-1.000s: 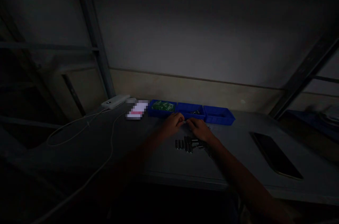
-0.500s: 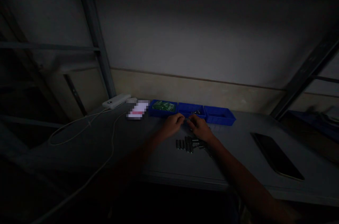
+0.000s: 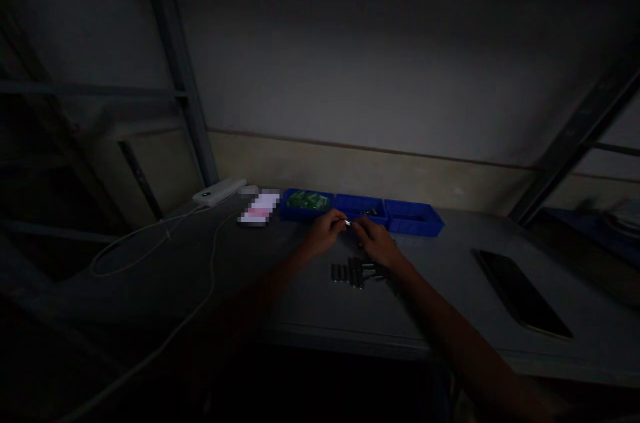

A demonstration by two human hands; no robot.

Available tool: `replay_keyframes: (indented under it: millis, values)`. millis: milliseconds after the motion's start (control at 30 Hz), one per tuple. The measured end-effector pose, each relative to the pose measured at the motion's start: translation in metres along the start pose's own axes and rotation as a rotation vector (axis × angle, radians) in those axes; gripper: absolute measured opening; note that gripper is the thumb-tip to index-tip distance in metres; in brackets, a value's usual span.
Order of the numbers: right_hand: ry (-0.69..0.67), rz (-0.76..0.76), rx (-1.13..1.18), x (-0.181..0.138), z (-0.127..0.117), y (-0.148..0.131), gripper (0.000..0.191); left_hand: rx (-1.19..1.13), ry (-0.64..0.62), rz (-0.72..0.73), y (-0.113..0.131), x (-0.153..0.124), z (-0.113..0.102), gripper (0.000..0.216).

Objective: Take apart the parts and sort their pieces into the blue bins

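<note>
My left hand [image 3: 324,232] and my right hand [image 3: 378,242] meet just in front of the blue bins. Pinched between their fingertips is a small shiny metal cylinder [image 3: 348,223]. Its ends are hidden by my fingers. Below my hands, several similar metal cylinders [image 3: 354,272] lie on the grey table [image 3: 300,296], some of them side by side in a row. Behind my fingers, the middle blue bin [image 3: 357,202] holds a few small shiny parts [image 3: 370,212].
The left blue bin [image 3: 300,215] contains green packets [image 3: 309,200]. A right blue bin [image 3: 413,226] adjoins the middle one. Farther left are a lit phone [image 3: 259,208], a white power bank [image 3: 219,192] and a cable [image 3: 213,263]. A dark tablet [image 3: 523,293] lies at right.
The metal cylinder between my fingertips now catches the light and shows more clearly. My hands have shifted only slightly, and the view has darkened a little.
</note>
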State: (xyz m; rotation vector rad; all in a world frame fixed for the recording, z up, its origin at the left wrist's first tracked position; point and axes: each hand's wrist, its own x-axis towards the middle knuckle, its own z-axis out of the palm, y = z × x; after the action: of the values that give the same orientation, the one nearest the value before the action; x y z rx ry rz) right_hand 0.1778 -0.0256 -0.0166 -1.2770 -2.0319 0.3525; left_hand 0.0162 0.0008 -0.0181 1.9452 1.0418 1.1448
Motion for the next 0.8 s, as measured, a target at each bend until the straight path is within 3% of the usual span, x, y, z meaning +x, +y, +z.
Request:
replay_keyframes:
  millis: [200, 800]
  values:
    - [-0.003, -0.012, 0.004, 0.0012, 0.0013, 0.0032, 0.028, -0.116, -0.016, 0.036, -0.0019, 0.0015, 0.002, 0.012]
    - [0.077, -0.028, 0.039, 0.0012, 0.0018, 0.005, 0.012, -0.099, -0.005, -0.063, 0.0007, 0.0033, 0.003, 0.008]
